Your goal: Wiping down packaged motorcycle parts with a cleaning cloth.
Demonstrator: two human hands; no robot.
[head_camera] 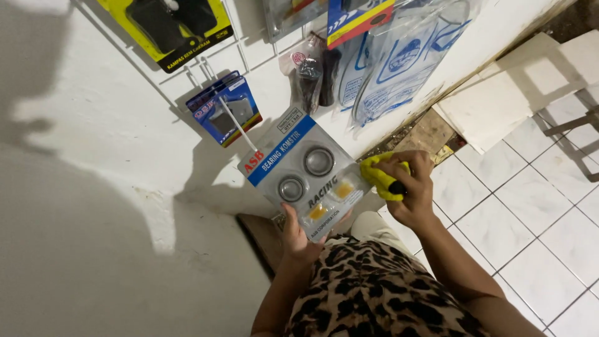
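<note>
left hand (298, 236) grips the blister pack (304, 173) from below, fingers closed around its lower edge, thumb side up along the pack's lower left corner. the pack is a flat card with a blue band across the top, two round metal ring parts under clear plastic in the middle, and two small yellow-orange pieces lower down. it is tilted, long axis running from upper left to lower right, held in the air in front of the white wall (93, 187), not resting on anything.

right hand (410, 187) is closed around a yellow cloth (379, 176), bunched in the fingers. there is a dark bit at the fingertips; can't tell what it is. the cloth sits just at the pack's right edge, touching or nearly so; i can't tell which. so the pack lies directly left of the right-hand fingers, with the cloth between them. the right hand is the nearer one to the pack's face; the left hand is only on the bottom edge.

around them: a wire rack (237, 122) on the wall holds more hanging packs, including a small blue pack (223, 107) above the held one, a yellow-and-black pack (171, 28) at the top and clear bags (399, 59) at upper right. white tiled floor (530, 218) lies at the right. leopard-print clothing (374, 290) is visible at the bottom.
</note>
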